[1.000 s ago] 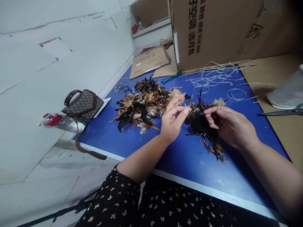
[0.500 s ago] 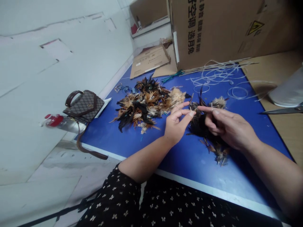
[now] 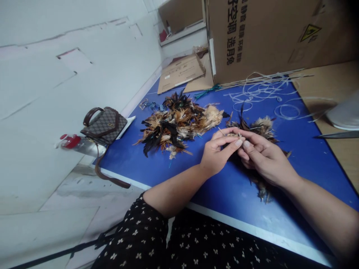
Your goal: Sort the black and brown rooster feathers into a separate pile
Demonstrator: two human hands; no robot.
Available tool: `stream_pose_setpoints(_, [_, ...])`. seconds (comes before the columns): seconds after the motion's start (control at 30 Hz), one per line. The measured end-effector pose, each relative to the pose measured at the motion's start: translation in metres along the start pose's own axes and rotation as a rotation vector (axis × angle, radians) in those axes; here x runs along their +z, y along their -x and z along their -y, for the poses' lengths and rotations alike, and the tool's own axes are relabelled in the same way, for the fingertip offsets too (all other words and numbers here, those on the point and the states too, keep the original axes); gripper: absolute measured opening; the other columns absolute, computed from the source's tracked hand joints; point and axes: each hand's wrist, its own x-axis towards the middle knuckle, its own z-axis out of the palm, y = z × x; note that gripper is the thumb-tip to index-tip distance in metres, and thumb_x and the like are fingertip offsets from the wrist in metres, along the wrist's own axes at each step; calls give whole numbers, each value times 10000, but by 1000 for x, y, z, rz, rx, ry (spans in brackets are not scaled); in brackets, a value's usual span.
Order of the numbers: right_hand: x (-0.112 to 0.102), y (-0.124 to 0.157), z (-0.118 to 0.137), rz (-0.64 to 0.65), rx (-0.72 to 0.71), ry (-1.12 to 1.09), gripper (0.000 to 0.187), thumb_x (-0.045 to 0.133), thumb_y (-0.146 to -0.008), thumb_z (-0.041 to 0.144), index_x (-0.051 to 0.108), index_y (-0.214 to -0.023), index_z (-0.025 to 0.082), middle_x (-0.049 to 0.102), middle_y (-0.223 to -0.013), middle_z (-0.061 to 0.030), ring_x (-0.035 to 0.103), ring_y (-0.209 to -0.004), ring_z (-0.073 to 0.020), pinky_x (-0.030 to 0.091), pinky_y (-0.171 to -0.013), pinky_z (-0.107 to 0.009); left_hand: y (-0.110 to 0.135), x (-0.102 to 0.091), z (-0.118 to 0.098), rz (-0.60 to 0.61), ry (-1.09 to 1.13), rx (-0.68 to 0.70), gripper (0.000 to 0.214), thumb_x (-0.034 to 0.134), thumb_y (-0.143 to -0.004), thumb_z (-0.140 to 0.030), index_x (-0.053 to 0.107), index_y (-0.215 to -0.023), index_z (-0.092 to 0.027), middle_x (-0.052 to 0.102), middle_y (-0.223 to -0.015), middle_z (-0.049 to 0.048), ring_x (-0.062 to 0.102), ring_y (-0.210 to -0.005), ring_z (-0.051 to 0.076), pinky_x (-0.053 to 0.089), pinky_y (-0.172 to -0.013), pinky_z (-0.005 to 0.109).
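My left hand [image 3: 220, 153] and my right hand [image 3: 265, 158] meet over the blue table [image 3: 168, 170], fingertips pinched together on the quill ends of a dark feather bundle [image 3: 259, 129]. The bundle's brown and black feathers spread out under and behind my right hand, down to a tip near the table's front. A loose heap of brown, tan and black feathers [image 3: 178, 123] lies just left of my left hand, untouched.
A big cardboard box [image 3: 275, 33] stands at the back, with white cord loops [image 3: 260, 91] and thin sticks before it. Scissors [image 3: 336, 135] and a white roll [image 3: 344, 112] lie at right. A brown handbag [image 3: 103, 125] and a red-capped bottle [image 3: 78, 144] sit off the table's left edge.
Both hands have come down and together; the fingertips, apart a second ago, now pinch the same feather stems. The bundle has settled lower under my right hand.
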Motion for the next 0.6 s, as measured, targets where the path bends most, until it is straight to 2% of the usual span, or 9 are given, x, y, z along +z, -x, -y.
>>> stream_pose_setpoints(0.17, [4, 0, -1, 41, 24, -45, 728, 752, -1085, 677, 541, -1616, 226, 519, -727, 63, 374, -526, -110, 340, -459, -211, 1, 1, 2, 12, 79, -29, 208, 834, -1001, -459, 913, -1075, -282, 777, -1311, 94, 662, -1421, 264, 466, -1315, 509])
stream_pose_setpoints(0.23, [4, 2, 0, 49, 19, 29, 703, 729, -1088, 705, 589, -1576, 217, 554, -728, 48, 416, -512, -115, 360, -450, -223, 1, 2, 2, 28, 143, -69, 233, 837, -996, -487, 896, -1048, -267, 773, -1317, 92, 654, -1437, 266, 457, -1325, 505])
stream_pose_setpoints(0.3, [1, 3, 2, 6, -24, 179, 626, 707, -1089, 728, 700, -1450, 216, 619, -760, 11, 510, -538, -133, 421, -475, -246, 1, 3, 0, 39, 211, -113, 280, 833, -992, -529, 864, -1024, -252, 768, -1358, 91, 658, -1433, 267, 452, -1330, 506])
stream_pose_setpoints(0.37, [-4, 4, 4, -138, -122, 344, 529, 705, -1088, 723, 802, -1241, 226, 680, -816, -28, 609, -619, -164, 503, -551, -281, 1, 5, -2, 37, 276, -145, 325, 821, -992, -565, 825, -1005, -240, 757, -1408, 88, 675, -1408, 266, 455, -1326, 509])
stream_pose_setpoints(0.47, [-12, 0, 5, -387, -303, 539, 436, 719, -1096, 647, 832, -983, 241, 727, -860, -59, 675, -727, -214, 584, -698, -354, 0, 6, -7, 24, 350, -156, 370, 810, -990, -597, 774, -966, -229, 761, -1401, 85, 683, -1401, 278, 452, -1325, 527])
stream_pose_setpoints(0.53, [-16, -3, 5, -417, -392, 615, 384, 738, -1092, 587, 834, -941, 247, 768, -935, -78, 721, -832, -248, 615, -822, -398, 1, 6, -10, 41, 371, -155, 392, 812, -983, -611, 751, -938, -226, 770, -1377, 88, 677, -1415, 290, 438, -1337, 541])
stream_pose_setpoints(0.6, [-18, -5, 6, -337, -421, 633, 350, 749, -1083, 570, 849, -975, 251, 805, -1071, -93, 762, -986, -279, 625, -955, -427, 2, 6, -12, 75, 371, -146, 404, 815, -978, -617, 742, -917, -225, 780, -1345, 92, 666, -1441, 299, 422, -1354, 544])
